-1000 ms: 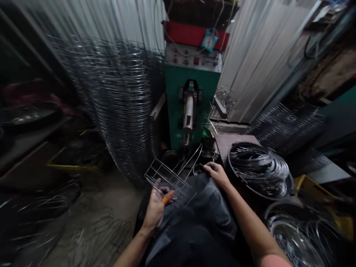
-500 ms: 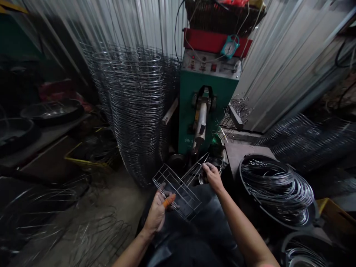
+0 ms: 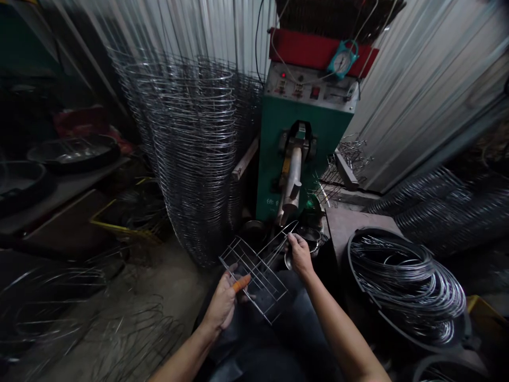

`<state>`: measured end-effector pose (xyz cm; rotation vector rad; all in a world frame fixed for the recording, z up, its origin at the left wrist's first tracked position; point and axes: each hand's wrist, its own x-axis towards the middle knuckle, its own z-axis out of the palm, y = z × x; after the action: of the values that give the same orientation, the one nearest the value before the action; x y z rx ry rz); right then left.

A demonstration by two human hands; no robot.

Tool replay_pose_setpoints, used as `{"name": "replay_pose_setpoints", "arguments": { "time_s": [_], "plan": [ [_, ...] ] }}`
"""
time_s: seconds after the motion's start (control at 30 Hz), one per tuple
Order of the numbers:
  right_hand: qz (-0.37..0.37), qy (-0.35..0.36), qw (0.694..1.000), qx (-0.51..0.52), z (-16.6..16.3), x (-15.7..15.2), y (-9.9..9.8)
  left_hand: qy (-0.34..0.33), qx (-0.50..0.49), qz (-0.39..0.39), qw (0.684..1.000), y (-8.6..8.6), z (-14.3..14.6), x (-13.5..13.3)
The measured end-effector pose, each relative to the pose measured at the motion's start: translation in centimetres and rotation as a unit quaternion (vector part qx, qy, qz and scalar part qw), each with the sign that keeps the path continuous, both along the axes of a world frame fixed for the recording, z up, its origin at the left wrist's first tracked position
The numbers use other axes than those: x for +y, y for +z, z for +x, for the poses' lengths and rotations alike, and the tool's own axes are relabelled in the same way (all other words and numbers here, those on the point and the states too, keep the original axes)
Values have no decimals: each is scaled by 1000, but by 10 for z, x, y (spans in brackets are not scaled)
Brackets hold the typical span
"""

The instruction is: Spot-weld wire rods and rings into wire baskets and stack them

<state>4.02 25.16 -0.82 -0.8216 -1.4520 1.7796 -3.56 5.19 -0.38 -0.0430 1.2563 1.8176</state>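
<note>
A small wire rack (image 3: 260, 263) with crossing bars is held over my lap, below the arm of a green machine. My left hand (image 3: 225, 300), one finger wrapped in orange, is closed round the rack's near-left edge. My right hand (image 3: 300, 254) pinches the thinner wire end that sticks out at the far right of the rack. That end lies just under the metal arm (image 3: 293, 178) of the green machine (image 3: 272, 138); whether they touch, I cannot tell.
Tall stacks of wire rings (image 3: 191, 143) stand left of the machine. To my right is a black tub (image 3: 352, 265) of wire hoops. Loose wire pieces (image 3: 135, 329) lie on the floor at left, near a yellow crate (image 3: 115, 228). A teal dial clock (image 3: 342, 59) hangs on the machine.
The view has shifted slightly. The rack is tilted a little differently, its near corner lower, and both hands keep hold of it.
</note>
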Motion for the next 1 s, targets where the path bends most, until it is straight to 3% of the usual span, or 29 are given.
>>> {"name": "replay_pose_setpoints", "arguments": {
  "time_s": [0.17, 0.5, 0.63, 0.83, 1.0],
  "plan": [
    [0, -19, 1000, -18, -8, 7, 3, 11, 1, 5, 1000, -1, -5, 11],
    [-16, -15, 1000, -18, -15, 19, 6, 12, -7, -22, 1000, 18, -6, 20],
    [8, 22, 996, -81, 13, 14, 10, 40, 11, 2, 999, 15, 2, 21],
    [114, 160, 964, -182, 82, -23, 5, 62, 25, 39, 997, 4, 4, 16],
    [136, 140, 963, -185, 85, -41, -2, 65, 4, 41, 997, 6, 4, 16]
  ]
}}
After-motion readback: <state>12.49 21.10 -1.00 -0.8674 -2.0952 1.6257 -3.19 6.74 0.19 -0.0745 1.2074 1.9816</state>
